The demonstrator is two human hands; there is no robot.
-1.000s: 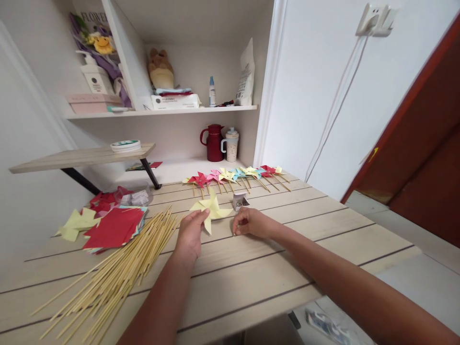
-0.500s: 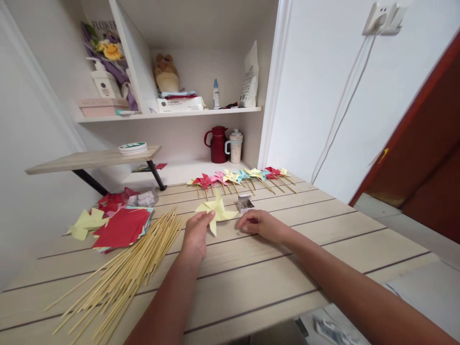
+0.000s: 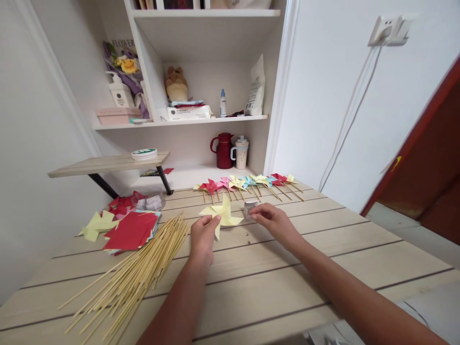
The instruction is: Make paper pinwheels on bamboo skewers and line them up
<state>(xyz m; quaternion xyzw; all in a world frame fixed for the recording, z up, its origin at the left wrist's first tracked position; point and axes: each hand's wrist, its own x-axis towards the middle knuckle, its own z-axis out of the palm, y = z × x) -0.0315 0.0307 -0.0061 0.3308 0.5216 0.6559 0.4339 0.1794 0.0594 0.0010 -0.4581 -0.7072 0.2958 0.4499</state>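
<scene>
My left hand (image 3: 205,235) pinches a pale yellow paper pinwheel (image 3: 226,215) by one side, thumb on top, holding it above the table. My right hand (image 3: 271,220) is at the small open box (image 3: 248,207), to the right of the pinwheel. Its fingers are curled together and cover the box's right side; what is between the fingertips is hidden. Two tiny metallic bits, one a small fastener (image 3: 247,234), lie on the table below the box.
Bamboo sticks (image 3: 143,268) lie in a loose pile on the left, beside red paper squares (image 3: 131,231) and another yellow pinwheel (image 3: 97,225). Finished pinwheels on sticks (image 3: 237,183) line the table's back. Behind stand a red jug (image 3: 224,151) and a cup (image 3: 241,152). A low raised shelf (image 3: 108,164) is back left.
My right hand has moved from the tabletop up to the small box, uncovering the tiny metallic bits. My left hand still holds the yellow pinwheel. The view has tilted up slightly.
</scene>
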